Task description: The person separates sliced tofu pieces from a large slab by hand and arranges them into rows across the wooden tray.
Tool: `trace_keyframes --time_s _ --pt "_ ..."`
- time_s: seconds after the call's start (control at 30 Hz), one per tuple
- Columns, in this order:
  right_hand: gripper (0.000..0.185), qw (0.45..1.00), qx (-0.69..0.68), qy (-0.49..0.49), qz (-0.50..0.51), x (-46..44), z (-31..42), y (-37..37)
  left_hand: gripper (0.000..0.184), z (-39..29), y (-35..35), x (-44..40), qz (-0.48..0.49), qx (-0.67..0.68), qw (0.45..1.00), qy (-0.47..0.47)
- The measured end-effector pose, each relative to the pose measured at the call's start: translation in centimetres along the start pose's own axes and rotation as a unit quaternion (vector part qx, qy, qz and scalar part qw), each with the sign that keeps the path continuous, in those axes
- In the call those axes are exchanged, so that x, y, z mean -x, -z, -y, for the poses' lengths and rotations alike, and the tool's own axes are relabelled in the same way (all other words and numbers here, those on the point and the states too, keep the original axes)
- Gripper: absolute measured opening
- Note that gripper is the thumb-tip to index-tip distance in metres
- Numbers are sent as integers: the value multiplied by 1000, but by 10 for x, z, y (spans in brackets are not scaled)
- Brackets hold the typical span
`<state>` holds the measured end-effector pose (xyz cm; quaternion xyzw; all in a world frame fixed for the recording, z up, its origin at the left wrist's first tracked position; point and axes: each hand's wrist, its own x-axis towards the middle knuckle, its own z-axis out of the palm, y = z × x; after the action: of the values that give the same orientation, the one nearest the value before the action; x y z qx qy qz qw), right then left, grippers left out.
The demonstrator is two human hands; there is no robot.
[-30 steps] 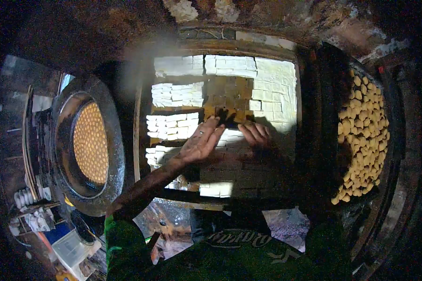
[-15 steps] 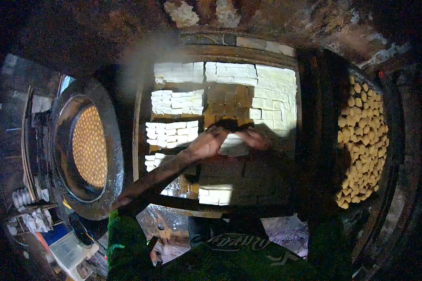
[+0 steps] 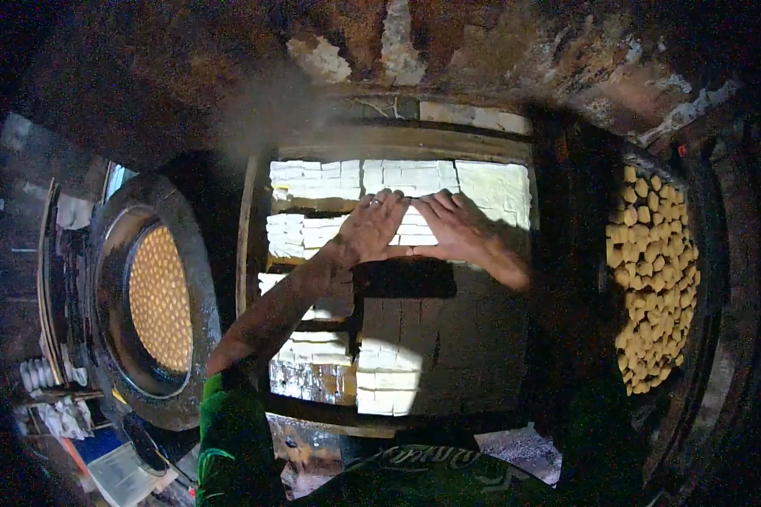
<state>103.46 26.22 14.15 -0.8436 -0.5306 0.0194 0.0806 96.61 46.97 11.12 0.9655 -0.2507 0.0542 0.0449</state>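
Note:
My left hand (image 3: pixel 370 226) and my right hand (image 3: pixel 458 228) press in from either side on a small block of cut white tofu pieces (image 3: pixel 413 226). Their fingertips nearly meet at its far edge, and the thumbs lie along its near edge. The block sits in a wooden-edged tray (image 3: pixel 249 221), close to a far row of cut tofu (image 3: pixel 407 176). On the right is a wider sheet of tofu (image 3: pixel 500 188). Directly behind my hands, toward my body, a dark bare strip (image 3: pixel 406 279) shows. More tofu (image 3: pixel 389 363) fills the near part, mostly in shadow.
At left stands a large round pan (image 3: pixel 110 334) with many round golden pieces (image 3: pixel 159 296) in it. To the right, a heap of golden-brown pieces (image 3: pixel 655 279) lies in a dark holder. A pale plastic bin (image 3: pixel 127 473) is at lower left. Steam blurs the upper left.
Both hands have moved away from my body with the tofu block between them. A bare strip has opened behind it, and the gap ahead has closed up. My view has tilted upward slightly.

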Motion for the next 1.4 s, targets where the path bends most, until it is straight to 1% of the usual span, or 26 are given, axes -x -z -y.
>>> trace_keyframes --time_s 0.13,0.2,0.23,0.27,0.3,0.33,0.4,0.47,0.5,0.6,0.63,0.67,0.73,0.77,0.8,0.83,0.87,0.97,1.0,1.03,1.1,1.13,1.17,1.27,1.37,1.4 --pt "78 999 -30 -14 -30 6 -4 -9 86 -2 -7 1 2 -7 1000 -13" --pt "66 992 -16 60 -113 6 -10 -11 84 -3 -8 1 -3 -10 1000 -8" --pt "66 992 -19 61 -112 4 -9 -14 83 -4 -9 1 3 -27 1000 -11" --pt "57 991 -22 54 -118 5 -9 -18 82 -6 -10 1 9 -41 999 -14" --pt "49 991 -25 46 -124 7 -10 -23 72 -8 -5 0 12 -32 999 -13" --pt "49 991 -28 47 -123 8 -12 -29 72 -8 -10 1 14 -30 999 -12" --pt "40 987 92 65 -113 9 -15 -37 61 -9 -16 6 -12 -80 997 -20" --pt "39 984 127 59 -111 9 -14 -42 54 -14 -19 6 -23 -87 996 -7" --pt "40 987 119 50 -98 6 -12 -41 51 -15 -17 6 16 -30 999 13" --pt "41 986 150 39 -59 8 -4 -30 51 -9 -11 8 -10 -72 997 -22" --pt "41 986 151 39 -57 15 5 -18 50 -14 0 11 -61 -57 996 -13" --pt "40 989 116 23 -92 25 16 -6 50 -22 12 19 -63 -55 996 -12" --pt "40 989 82 2 -122 14 29 -15 57 -49 41 42 -19 44 994 95" --pt "40 989 75 -12 -124 28 43 -24 53 -68 57 52 84 137 974 159" --pt "39 990 68 -33 -116 49 66 -33 50 -72 15 77 34 -57 996 54" --pt "39 990 63 -49 -113 72 87 -39 47 -77 -28 102 -53 -265 963 -23" --pt "39 990 60 -63 -111 88 102 -49 45 -95 -26 114 15 -82 997 -2" --pt "39 989 48 -89 -108 111 124 -70 46 -105 -55 130 -18 -141 990 9" --pt "39 990 43 -90 -104 113 126 -75 46 -109 -44 132 -15 -142 990 9" --pt "39 990 39 -91 -100 116 128 -79 47 -114 -31 127 48 -111 992 26" --pt "39 993 22 -88 -82 119 126 -87 43 -99 -69 128 -84 -94 992 6" --pt "38 994 8 -87 -67 118 122 -92 43 -95 -83 126 -83 -92 992 8" --pt "38 995 -14 -86 -45 117 117 -95 40 -95 -69 117 -86 -14 996 7" --pt "38 990 -97 -90 37 108 93 -107 31 -100 -29 106 -64 -25 998 -5" --pt "38 968 -208 -97 102 97 62 -134 26 -85 -54 104 -27 196 980 2" --pt "38 958 -255 -87 104 91 52 -146 26 -85 -49 105 -28 197 980 0"
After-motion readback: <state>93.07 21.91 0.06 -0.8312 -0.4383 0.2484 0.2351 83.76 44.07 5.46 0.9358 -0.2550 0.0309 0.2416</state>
